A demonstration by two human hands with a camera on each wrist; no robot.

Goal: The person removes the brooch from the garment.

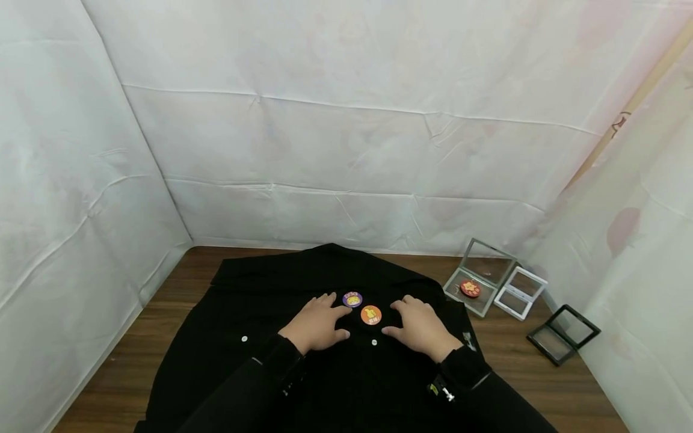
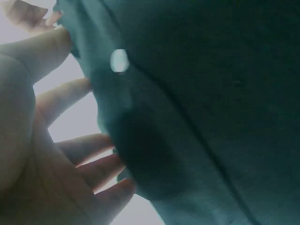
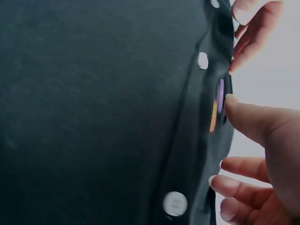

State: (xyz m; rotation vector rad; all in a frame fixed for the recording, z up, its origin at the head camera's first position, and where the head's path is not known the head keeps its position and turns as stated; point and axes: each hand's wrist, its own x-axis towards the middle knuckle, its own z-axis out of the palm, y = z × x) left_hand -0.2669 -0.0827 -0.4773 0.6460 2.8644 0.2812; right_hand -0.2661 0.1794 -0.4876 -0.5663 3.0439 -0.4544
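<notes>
A black shirt point(image 1: 216, 379) with white buttons point(image 1: 374, 342) lies spread out in front of me. On it, in the middle, sit two round badges: a purple-rimmed one point(image 1: 352, 299) and, lower right of it, an orange one point(image 1: 371, 315). My left hand point(image 1: 316, 323) rests on the cloth just left of the badges, fingers spread. To their right, my right hand point(image 1: 421, 328) lies on the shirt with its fingers apart. Neither hand grips anything. In the right wrist view the purple badge point(image 3: 221, 96) shows edge-on beside the thumb tip.
Right of the shirt on the wooden table point(image 1: 520, 367) stand an open clear case point(image 1: 489, 290) with a red badge point(image 1: 470, 288) in it, an open white case point(image 1: 521, 293) and an open black case point(image 1: 563, 335). White curtains point(image 1: 346, 150) enclose the table's back and sides.
</notes>
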